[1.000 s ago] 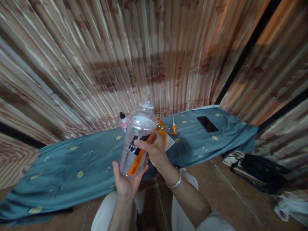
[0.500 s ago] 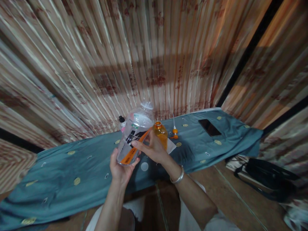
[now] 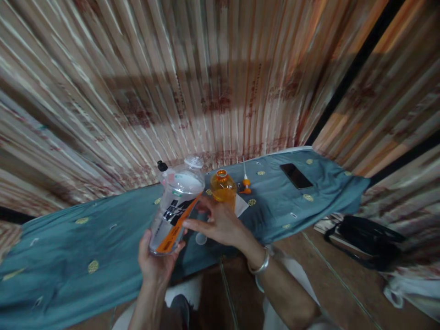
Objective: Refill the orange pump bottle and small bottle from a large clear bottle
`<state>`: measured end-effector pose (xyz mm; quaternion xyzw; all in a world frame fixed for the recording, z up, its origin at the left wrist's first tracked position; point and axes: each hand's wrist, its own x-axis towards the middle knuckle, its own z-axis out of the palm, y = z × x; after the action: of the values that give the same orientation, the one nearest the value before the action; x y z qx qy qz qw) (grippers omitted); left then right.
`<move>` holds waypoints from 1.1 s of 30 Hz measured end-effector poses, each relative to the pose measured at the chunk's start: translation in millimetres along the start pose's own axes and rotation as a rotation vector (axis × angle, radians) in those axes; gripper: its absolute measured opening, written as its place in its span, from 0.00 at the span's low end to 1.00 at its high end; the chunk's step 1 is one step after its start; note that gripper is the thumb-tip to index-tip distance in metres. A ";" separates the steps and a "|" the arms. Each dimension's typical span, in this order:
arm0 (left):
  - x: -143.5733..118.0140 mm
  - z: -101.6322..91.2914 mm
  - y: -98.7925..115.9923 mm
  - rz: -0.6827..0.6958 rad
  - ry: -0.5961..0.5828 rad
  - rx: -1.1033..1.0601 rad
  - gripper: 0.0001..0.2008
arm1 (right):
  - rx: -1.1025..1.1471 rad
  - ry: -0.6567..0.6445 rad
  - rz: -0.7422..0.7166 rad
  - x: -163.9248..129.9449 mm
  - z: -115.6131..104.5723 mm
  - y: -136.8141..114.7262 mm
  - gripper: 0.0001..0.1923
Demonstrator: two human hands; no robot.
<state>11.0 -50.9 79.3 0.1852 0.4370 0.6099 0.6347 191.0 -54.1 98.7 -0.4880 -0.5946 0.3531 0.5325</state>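
In the head view a clear plastic bottle (image 3: 173,213) with a black and orange label and a transparent cap is held up, its top tilted right and away. My left hand (image 3: 160,256) grips it around the base from below. My right hand (image 3: 220,222), a silver bangle at its wrist, hovers at the bottle's right side with thumb and fingers apart. Whether the thumb touches the label I cannot tell. An orange see-through bottle (image 3: 223,189), with no cap on its mouth, stands just behind the right hand, which partly covers it.
Beside the orange bottle lies an orange pump top (image 3: 245,184) with a long tube. A black phone (image 3: 296,176) rests farther right on the teal cloth (image 3: 117,247). A black-topped bottle (image 3: 162,168) is partly hidden. A dark bag (image 3: 367,238) sits lower right.
The clear bottle and my left hand have shifted left and down in view. My right hand has drawn away from the label and spread its fingers. The view has also moved slightly.
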 end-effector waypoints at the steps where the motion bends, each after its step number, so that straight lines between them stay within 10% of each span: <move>1: -0.2 -0.4 1.9 0.005 0.001 0.009 0.29 | -0.071 0.014 -0.010 -1.8 -11.8 -4.1 0.22; 7: 1.1 -3.3 5.9 0.040 -0.013 0.038 0.31 | -0.158 0.509 -0.107 1.4 -71.8 9.3 0.26; 11: 1.2 -6.0 4.3 0.028 -0.009 0.040 0.32 | -0.068 0.334 -0.017 15.0 -71.9 53.1 0.56; 15: 3.5 -12.3 1.4 0.009 -0.015 0.037 0.32 | 0.049 0.208 0.073 20.2 -54.2 86.6 0.61; 33: 13.4 -27.2 -9.3 0.023 0.042 0.068 0.24 | -0.264 0.330 0.102 15.2 -32.9 96.0 0.37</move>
<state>-6.2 -48.2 52.8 0.1985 0.4686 0.6056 0.6117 243.5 -16.4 18.9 -0.6340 -0.5151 0.2141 0.5356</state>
